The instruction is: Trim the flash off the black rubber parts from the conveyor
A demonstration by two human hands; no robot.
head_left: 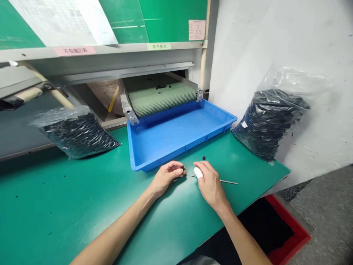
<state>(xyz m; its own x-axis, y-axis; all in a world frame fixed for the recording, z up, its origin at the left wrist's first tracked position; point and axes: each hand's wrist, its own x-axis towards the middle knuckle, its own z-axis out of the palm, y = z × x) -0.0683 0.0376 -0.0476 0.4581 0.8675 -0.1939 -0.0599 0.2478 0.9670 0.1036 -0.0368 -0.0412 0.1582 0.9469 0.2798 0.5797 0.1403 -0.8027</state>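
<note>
Between the thumb and fingers of my left hand (165, 178) is a small black part (182, 168). My right hand (211, 186), a short gap to its right, is closed around a thin metal rod-like tool (229, 182). The tool's tip points toward my left hand, and its other end sticks out past the right side of my palm. A white covering (198, 172) wraps my right thumb. Another small black piece (203, 158) lies on the green table (154, 228) just beyond my right hand. My fingers partly hide the held part.
A blue tray (176, 129) sits behind my hands, under the end of a green conveyor belt (162, 95) carrying several black pieces. Bags full of black parts stand left (79, 132) and right (264, 121). Below the table's right edge is a red bin (300, 235).
</note>
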